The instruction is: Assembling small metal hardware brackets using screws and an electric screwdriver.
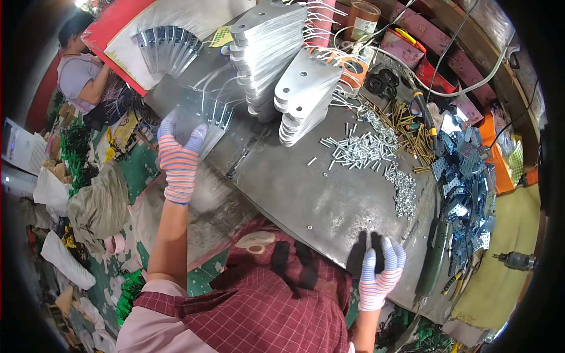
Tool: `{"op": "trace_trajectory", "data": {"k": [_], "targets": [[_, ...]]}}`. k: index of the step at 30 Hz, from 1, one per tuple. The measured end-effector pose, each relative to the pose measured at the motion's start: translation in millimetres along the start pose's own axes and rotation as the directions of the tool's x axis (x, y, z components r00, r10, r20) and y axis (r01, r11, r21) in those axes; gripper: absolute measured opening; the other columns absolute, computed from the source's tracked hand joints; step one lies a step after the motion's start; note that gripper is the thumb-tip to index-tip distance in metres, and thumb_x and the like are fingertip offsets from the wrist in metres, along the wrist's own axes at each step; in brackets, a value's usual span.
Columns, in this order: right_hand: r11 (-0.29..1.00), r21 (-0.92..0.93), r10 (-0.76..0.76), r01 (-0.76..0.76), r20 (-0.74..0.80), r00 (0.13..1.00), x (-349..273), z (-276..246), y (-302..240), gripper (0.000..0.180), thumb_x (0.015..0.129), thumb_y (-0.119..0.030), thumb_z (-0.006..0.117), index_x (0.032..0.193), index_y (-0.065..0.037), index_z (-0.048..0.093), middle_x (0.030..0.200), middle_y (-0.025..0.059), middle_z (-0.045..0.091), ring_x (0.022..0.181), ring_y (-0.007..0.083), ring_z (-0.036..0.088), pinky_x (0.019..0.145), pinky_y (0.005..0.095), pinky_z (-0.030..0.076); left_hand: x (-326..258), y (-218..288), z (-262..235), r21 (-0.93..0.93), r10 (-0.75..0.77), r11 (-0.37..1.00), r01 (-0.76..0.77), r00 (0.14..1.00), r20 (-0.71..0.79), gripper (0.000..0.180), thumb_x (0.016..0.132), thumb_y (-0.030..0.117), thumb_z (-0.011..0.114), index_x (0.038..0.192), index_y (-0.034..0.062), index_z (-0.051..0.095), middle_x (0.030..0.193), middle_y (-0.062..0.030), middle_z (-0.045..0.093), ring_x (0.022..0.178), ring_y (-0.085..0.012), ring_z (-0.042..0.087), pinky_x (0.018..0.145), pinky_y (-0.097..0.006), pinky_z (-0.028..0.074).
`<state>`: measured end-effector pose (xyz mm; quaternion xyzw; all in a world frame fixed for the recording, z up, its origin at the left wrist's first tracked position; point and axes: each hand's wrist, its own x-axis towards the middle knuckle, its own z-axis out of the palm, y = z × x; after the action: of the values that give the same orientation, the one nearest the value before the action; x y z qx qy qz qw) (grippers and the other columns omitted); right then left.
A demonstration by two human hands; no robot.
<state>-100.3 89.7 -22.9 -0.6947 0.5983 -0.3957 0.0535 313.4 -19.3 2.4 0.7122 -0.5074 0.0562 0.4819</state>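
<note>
My left hand (178,162), in a striped glove, reaches over the left part of the metal table (276,194). Its thumb and fingers are spread beside a small fan of metal plates (213,120) with dark clips and white wires. The thumb overlaps the near plates; whether it presses on them I cannot tell. My right hand (381,275), gloved the same way, hovers at the table's front edge with its fingers apart and nothing visible in them. Beyond it lie a heap of small nuts (404,191) and a pile of silver screws (362,150).
Two tall stacks of silver plates (259,59) rise at the back. Long brass-coloured screws (415,138) lie beside dark blue metal brackets (465,182) on the right. A green cylindrical tool (434,259) rests near the right edge. Another person (82,76) sits far left.
</note>
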Motion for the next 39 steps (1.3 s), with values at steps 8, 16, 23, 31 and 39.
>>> {"op": "trace_trajectory", "data": {"k": [8, 16, 23, 31, 39], "targets": [[0.999, 0.006, 0.042, -0.042, -0.012, 0.999, -1.8, 3.9, 4.3, 0.037, 0.078, -0.004, 0.070, 0.114, -0.006, 0.062, 0.107, 0.0129, 0.060, 0.095, 0.0309, 0.057, 0.086, 0.0418, 0.046, -39.9, -35.4, -15.6, -0.025, -0.036, 0.999, 0.041, 0.981, 0.192, 0.065, 0.080, 0.005, 0.073, 0.137, 0.0066, 0.044, 0.126, -0.0114, 0.056, 0.113, -0.0210, 0.056, 0.096, -0.034, 0.045], [0.998, -0.063, -0.026, 0.027, 0.024, 0.999, 12.8, -1.6, -8.8, 0.029, 0.078, -0.010, 0.069, 0.106, -0.005, 0.064, 0.096, 0.0137, 0.063, 0.088, 0.0324, 0.058, 0.080, 0.0425, 0.047, -4.1, 115.7, 10.2, -0.303, 0.177, 0.941, -0.154, 0.983, 0.052, 0.045, 0.087, 0.022, 0.069, 0.123, -0.0006, 0.053, 0.119, -0.0120, 0.060, 0.105, -0.0210, 0.059, 0.094, -0.029, 0.044], [0.996, 0.085, -0.008, 0.007, 0.018, 1.000, 15.0, -5.7, -5.5, 0.025, 0.077, -0.014, 0.071, 0.100, -0.005, 0.067, 0.089, 0.0110, 0.065, 0.082, 0.0306, 0.062, 0.077, 0.0423, 0.049, 60.8, 108.9, 68.8, 0.338, 0.362, 0.798, -0.499, 0.845, 0.393, 0.049, 0.091, 0.034, 0.061, 0.122, -0.0034, 0.054, 0.111, -0.0245, 0.059, 0.099, -0.0377, 0.057, 0.090, -0.038, 0.045], [0.974, 0.007, 0.217, -0.225, -0.293, 0.931, 35.1, -100.6, 72.8, 0.020, 0.078, -0.010, 0.070, 0.097, -0.005, 0.069, 0.091, 0.0135, 0.068, 0.083, 0.0308, 0.065, 0.079, 0.0382, 0.051, 26.5, 144.4, 38.2, -0.356, 0.035, 0.934, 0.013, 0.991, 0.128, 0.042, 0.096, 0.011, 0.046, 0.138, 0.0060, 0.044, 0.140, -0.0126, 0.044, 0.114, -0.0241, 0.053, 0.097, -0.039, 0.044], [0.212, -0.784, 0.601, -0.584, -0.367, 0.710, 84.8, -162.6, 195.6, 0.030, 0.083, -0.040, 0.065, 0.096, -0.013, 0.071, 0.102, 0.0137, 0.067, 0.102, 0.0326, 0.059, 0.091, 0.0424, 0.044, -101.5, 185.3, 44.0, -0.349, 0.245, -0.004, 0.937, 0.339, 0.908, 0.049, 0.090, 0.021, 0.065, 0.133, 0.0098, 0.044, 0.116, -0.0136, 0.056, 0.104, -0.0268, 0.060, 0.083, -0.042, 0.055]]}}
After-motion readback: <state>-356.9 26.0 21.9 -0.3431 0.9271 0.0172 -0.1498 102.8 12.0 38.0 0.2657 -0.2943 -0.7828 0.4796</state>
